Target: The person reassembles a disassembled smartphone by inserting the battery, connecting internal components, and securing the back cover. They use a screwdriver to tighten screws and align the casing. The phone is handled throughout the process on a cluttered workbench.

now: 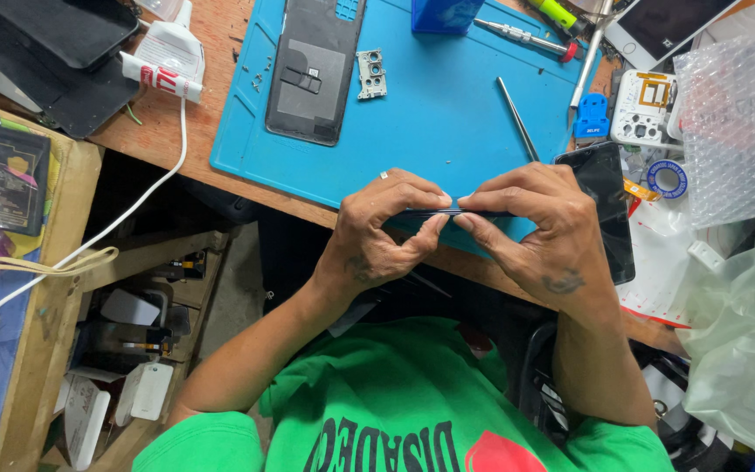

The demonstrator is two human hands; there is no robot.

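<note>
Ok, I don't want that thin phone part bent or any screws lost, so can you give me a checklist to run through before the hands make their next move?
1. Both hands grip the thin dark phone part: ok, left hand and right hand pinch it edge-on from either side.
2. Part supported underneath: not ok, it is held in the air over the blue mat's near edge.
3. Part straight, not bowed: cannot tell, fingers hide most of it.
4. Loose screws on the mat: ok, beside the phone back cover.
5. Metal pry tool within reach: ok, just beyond the right hand.
</note>
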